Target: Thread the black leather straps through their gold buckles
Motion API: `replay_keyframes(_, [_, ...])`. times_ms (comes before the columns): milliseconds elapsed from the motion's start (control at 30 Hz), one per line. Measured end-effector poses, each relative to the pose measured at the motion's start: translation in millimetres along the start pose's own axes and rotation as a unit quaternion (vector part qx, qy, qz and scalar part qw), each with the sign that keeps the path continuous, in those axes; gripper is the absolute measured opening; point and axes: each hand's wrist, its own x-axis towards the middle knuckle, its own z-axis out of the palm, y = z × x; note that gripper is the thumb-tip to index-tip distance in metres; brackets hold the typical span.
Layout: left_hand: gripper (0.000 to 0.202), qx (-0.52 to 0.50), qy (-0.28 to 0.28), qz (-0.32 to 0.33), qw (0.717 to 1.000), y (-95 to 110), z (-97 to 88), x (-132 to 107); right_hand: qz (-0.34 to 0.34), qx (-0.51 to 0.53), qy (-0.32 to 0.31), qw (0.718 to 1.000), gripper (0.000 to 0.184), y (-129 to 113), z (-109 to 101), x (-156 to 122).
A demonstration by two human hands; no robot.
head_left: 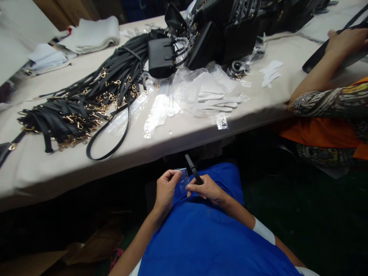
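Observation:
My left hand [166, 189] pinches a small clear plastic bag [183, 179] between thumb and fingers, above my lap. Close beside it, my right hand [207, 189] is closed round a short black strap [193, 168], whose upper end sticks up and leans to the left. The right fingertips are near the lower edge of the bag; whether they touch it I cannot tell. Under both hands lies a blue apron [201, 234]. On the table past my hands rest several white strips [220, 104] and clear plastic sleeves [156, 111].
A cloth-covered table [138, 147] runs across in front. It bears black straps with gold clasps [112, 78], a small black handbag [161, 57], more black bags [241, 38] and folded white material [93, 34]. At right, another person's arm [324, 71] reaches over the table with a black item.

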Motion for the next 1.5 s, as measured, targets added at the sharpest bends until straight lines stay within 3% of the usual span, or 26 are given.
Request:
replay_keyframes(100, [0.027,-0.006,-0.021,-0.011,1.000,0,3.1,0,0.014,0.022,0.051,0.998,0.034,0,0,2])
replay_keyframes(167, [0.031,-0.017,-0.063,-0.062,0.996,1,4.2,-1,0.018,0.024,0.069,0.997,0.037,-2,0,3])
replay_keyframes(300, [0.035,-0.059,-0.165,-0.184,0.967,2,2.4,-6,0.014,0.031,0.071,0.997,0.041,-2,-3,4])
replay_keyframes(433, [0.028,-0.097,-0.182,-0.233,0.951,-3,-1.7,-8,0.010,0.025,0.058,0.998,0.044,2,-2,2])
replay_keyframes(600, [0.027,-0.072,-0.168,-0.181,0.966,-7,1.4,-6,0.004,0.007,0.040,0.999,0.048,1,-2,0])
replay_keyframes(800, [0.030,-0.137,-0.114,-0.147,0.973,4,-2.9,2,-0.059,0.026,0.012,0.998,0.052,-5,-14,-7])
replay_keyframes(1033, [0.032,-0.209,-0.114,-0.116,0.964,12,-11.9,9,-0.081,0.024,0.018,0.996,0.036,-1,-25,-12])
replay_keyframes(1233, [0.026,-0.246,-0.084,-0.122,0.958,9,-13.8,9,-0.067,0.105,0.018,0.992,0.040,-2,-22,-15])
replay_keyframes(1500, [0.022,-0.211,-0.064,-0.121,0.968,10,-14.2,5,-0.054,0.080,-0.033,0.995,0.040,-4,-21,-22])
